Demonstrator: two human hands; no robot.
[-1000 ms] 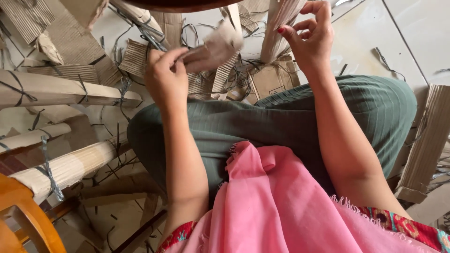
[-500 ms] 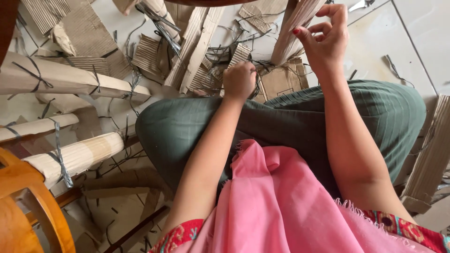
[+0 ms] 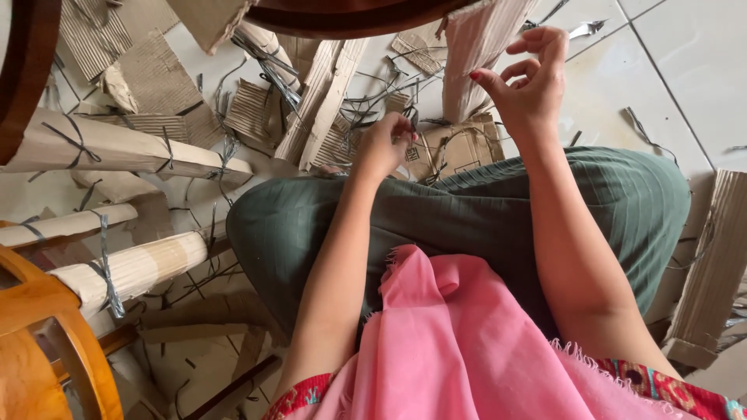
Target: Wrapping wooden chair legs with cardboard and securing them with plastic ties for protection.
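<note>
From above, the person's left hand point(image 3: 383, 145) reaches down past the green-trousered knee point(image 3: 467, 218), fingers pinched together on a thin dark plastic strap point(image 3: 411, 124) that lies among the flat brown cardboard scraps point(image 3: 319, 109) on the white tiled floor point(image 3: 677, 70). The right hand point(image 3: 529, 82) is lifted, fingers curled and apart, touching a tall folded cardboard piece point(image 3: 478, 54). Tied cardboard rolls point(image 3: 117, 148) lie nearby at the left. A pink cloth point(image 3: 459, 342) covers the lap.

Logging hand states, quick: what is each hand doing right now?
Left hand: fingers curled down among the dark straps on the floor; whether it holds one cannot be told.
Right hand: raised, fingers loosely curled, holding nothing visible.
</note>
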